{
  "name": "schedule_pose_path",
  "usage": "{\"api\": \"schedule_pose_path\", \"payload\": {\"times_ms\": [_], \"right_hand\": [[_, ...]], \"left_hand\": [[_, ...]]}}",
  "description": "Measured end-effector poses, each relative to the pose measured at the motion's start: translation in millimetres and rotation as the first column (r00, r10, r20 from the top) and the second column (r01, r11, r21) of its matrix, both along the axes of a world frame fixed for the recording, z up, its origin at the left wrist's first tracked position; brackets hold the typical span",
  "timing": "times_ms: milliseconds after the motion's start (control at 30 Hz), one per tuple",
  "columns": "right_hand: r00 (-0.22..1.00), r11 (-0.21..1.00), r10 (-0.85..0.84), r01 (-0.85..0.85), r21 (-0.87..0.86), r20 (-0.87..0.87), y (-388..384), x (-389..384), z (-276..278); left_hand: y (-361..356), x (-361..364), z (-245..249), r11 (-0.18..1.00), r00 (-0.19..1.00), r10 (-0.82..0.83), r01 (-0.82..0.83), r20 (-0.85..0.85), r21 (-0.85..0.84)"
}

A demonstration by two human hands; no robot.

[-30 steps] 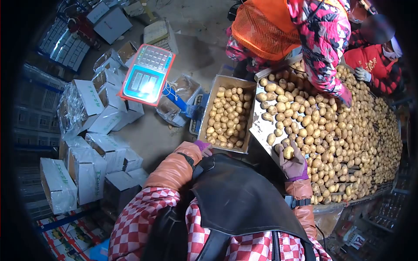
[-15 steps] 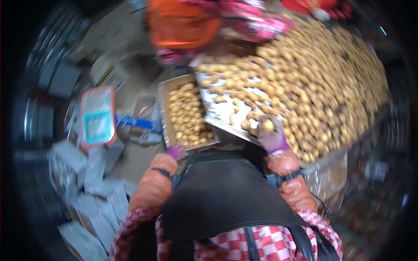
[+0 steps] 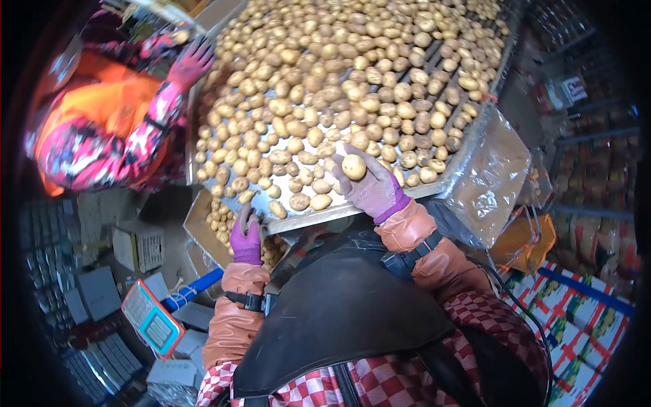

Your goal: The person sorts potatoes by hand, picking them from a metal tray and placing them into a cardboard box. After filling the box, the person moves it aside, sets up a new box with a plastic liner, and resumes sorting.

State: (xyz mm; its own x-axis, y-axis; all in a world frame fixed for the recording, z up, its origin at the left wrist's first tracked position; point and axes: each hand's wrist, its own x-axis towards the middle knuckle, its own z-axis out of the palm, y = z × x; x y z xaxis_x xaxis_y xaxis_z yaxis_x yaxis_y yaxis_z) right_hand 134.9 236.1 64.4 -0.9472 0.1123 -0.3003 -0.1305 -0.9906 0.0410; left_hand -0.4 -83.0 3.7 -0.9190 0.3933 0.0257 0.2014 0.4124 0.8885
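Potatoes (image 3: 291, 129) cover a wide metal sorting table in front of me. My right hand (image 3: 369, 186), in a dusty purple glove, is over the table's near edge. Its fingers are closed around one pale potato (image 3: 353, 167), held with the palm facing up. My left hand (image 3: 245, 237), gloved the same way, is at the front left corner of the table with thumb and fingers apart. Just beyond its fingertips a potato (image 3: 246, 197) lies on the table. Under and beside that hand stands a cardboard box (image 3: 200, 220) of smaller potatoes, partly hidden by the hand and table edge.
A co-worker in an orange vest (image 3: 112, 102) stands at the table's left side, one gloved hand (image 3: 191, 64) over its rim. A scale display (image 3: 152, 319) is at lower left. Plastic-wrapped cardboard (image 3: 491, 176) adjoins the table's right side. Printed boxes (image 3: 576, 312) are stacked at lower right.
My view has swung right, bringing the table to the centre. My left hand has moved from the box's near edge to the table corner. The right hand still holds a potato.
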Motion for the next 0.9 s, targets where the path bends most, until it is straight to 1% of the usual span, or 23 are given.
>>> {"api": "schedule_pose_path", "payload": {"times_ms": [33, 67, 133, 167, 200, 267, 300, 333, 400, 433, 467, 500, 600, 633, 667, 700, 733, 767, 800, 833, 867, 900], "right_hand": [[0.999, 1.0, 0.018, -0.018, 0.0, 0.039, 8.0, 3.5, 11.2], [0.975, 0.995, -0.022, -0.001, 0.101, 0.223, 12.8, 4.7, 23.9], [0.996, 0.994, 0.028, -0.036, 0.101, 0.085, 32.1, 14.2, 17.6], [0.984, 0.994, -0.003, -0.016, 0.107, 0.178, 39.1, 18.5, 14.1], [0.979, 0.993, 0.002, -0.026, 0.114, 0.205, 46.9, 21.5, 20.7], [0.991, 0.996, -0.006, -0.006, 0.091, 0.133, 61.4, 28.7, 13.5], [0.987, 0.985, -0.005, -0.022, 0.169, 0.161, 69.2, 30.8, 17.6], [0.986, 0.993, 0.001, -0.022, 0.119, 0.167, 76.1, 31.1, 28.6], [0.985, 0.968, -0.044, 0.001, 0.25, 0.166, 85.4, 34.9, 22.0], [0.986, 0.962, -0.054, 0.009, 0.274, 0.158, 92.2, 37.0, 19.2], [0.987, 0.955, -0.06, 0.014, 0.295, 0.148, 98.9, 38.7, 14.7], [0.988, 0.95, -0.064, 0.017, 0.313, 0.141, 104.5, 40.7, 10.2], [0.984, 0.957, -0.097, 0.05, 0.285, 0.152, 119.0, 45.7, -0.2], [0.983, 0.967, -0.109, 0.07, 0.244, 0.149, 126.4, 47.7, 2.2], [0.99, 0.975, -0.11, 0.09, 0.204, 0.088, 135.3, 53.8, -3.1], [0.973, 0.976, -0.147, 0.113, 0.186, 0.18, 143.9, 59.6, -1.3], [0.943, 0.974, -0.193, 0.151, 0.166, 0.272, 154.2, 68.7, 1.1], [0.934, 0.977, -0.203, 0.173, 0.124, 0.294, 167.0, 86.1, -6.0], [0.877, 0.965, -0.248, 0.183, 0.19, 0.412, 179.0, 105.4, 11.0], [0.876, 0.955, -0.298, 0.265, 0.136, 0.379, 191.2, 131.0, 10.4], [0.875, 0.938, -0.344, 0.338, 0.08, 0.341, 201.5, 161.9, 2.3], [0.818, 0.892, -0.452, 0.421, 0.165, 0.355, 211.6, 194.4, -3.9]], "left_hand": [[17.9, -4.3, -0.9, 0.993, 0.982, -0.087, 0.071, -0.17, -0.097], [34.5, -6.9, -2.0, 0.973, 0.926, -0.183, 0.121, -0.33, -0.199], [65.1, -10.5, -4.5, 0.931, 0.829, -0.298, 0.144, -0.473, -0.335], [77.2, -13.1, -6.8, 0.905, 0.815, -0.35, 0.167, -0.462, -0.392], [86.8, -12.6, -6.2, 0.875, 0.797, -0.401, 0.186, -0.451, -0.448], [101.4, -9.5, -15.5, 0.837, 0.766, -0.431, 0.142, -0.477, -0.529], [107.9, -8.4, -17.2, 0.817, 0.75, -0.445, 0.115, -0.49, -0.566], [112.8, -9.2, -18.1, 0.811, 0.758, -0.446, 0.116, -0.477, -0.573], [118.4, -13.0, -22.9, 0.8, 0.778, -0.44, 0.112, -0.449, -0.59], [116.6, -16.3, -26.8, 0.811, 0.796, -0.416, 0.106, -0.44, -0.575], [114.1, -19.9, -37.5, 0.798, 0.801, -0.395, 0.057, -0.45, -0.6], [113.5, -20.1, -37.4, 0.803, 0.789, -0.398, 0.052, -0.467, -0.594], [112.8, -17.9, -40.8, 0.809, 0.749, -0.42, 0.052, -0.513, -0.586], [113.7, -18.2, -42.2, 0.806, 0.768, -0.407, 0.048, -0.494, -0.59], [115.3, -18.6, -40.6, 0.805, 0.784, -0.4, 0.053, -0.475, -0.591], [117.7, -18.7, -34.4, 0.794, 0.781, -0.429, 0.087, -0.453, -0.601], [114.2, -23.1, -43.0, 0.788, 0.788, -0.433, 0.094, -0.437, -0.609], [117.2, -20.6, -36.8, 0.781, 0.786, -0.449, 0.113, -0.426, -0.614], [123.7, -18.7, -23.9, 0.765, 0.789, -0.487, 0.179, -0.374, -0.619], [116.5, -21.1, -32.6, 0.745, 0.762, -0.508, 0.155, -0.401, -0.649], [117.3, -23.0, -34.4, 0.744, 0.761, -0.52, 0.179, -0.389, -0.643], [118.6, -22.3, -33.3, 0.731, 0.751, -0.534, 0.178, -0.389, -0.658]]}}
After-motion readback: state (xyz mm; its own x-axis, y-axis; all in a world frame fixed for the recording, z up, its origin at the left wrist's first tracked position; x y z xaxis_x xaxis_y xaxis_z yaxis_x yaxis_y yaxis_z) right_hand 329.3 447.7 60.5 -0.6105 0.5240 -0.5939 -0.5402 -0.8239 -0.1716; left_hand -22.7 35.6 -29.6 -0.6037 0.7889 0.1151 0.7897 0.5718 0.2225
